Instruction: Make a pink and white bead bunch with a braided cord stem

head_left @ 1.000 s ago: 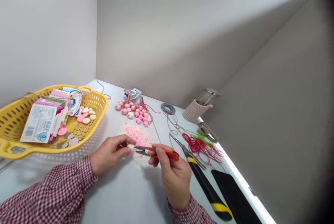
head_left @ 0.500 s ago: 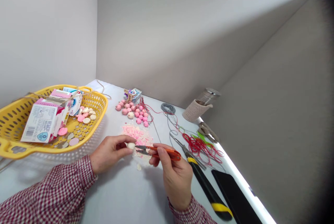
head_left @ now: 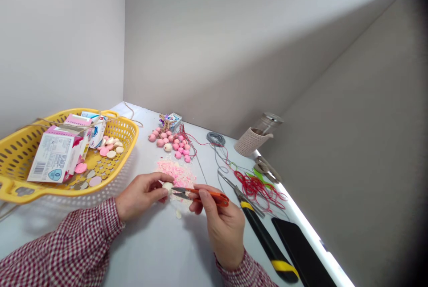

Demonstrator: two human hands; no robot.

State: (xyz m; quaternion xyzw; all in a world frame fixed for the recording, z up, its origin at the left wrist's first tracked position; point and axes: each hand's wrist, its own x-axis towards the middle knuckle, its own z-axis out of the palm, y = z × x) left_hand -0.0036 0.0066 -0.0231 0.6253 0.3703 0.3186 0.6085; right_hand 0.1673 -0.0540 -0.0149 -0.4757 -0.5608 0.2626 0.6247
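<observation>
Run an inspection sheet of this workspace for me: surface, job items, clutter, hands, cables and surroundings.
Surface: white tabletop, strewn with pink and white crumbs.
Job items: small white ball; orange thread snips; heap of pink balls.
Clutter: yellow basket holding cartons and pink and cream discs; steel scissors; black-and-yellow handled tool; black slab; jar in a knitted sleeve.
Hands: left hand pinches the ball; right hand holds the snips, tips beside the ball.
Cables: grey cord coil; tangled red cord.
Surroundings: grey walls. Other people: nothing seen.
</observation>
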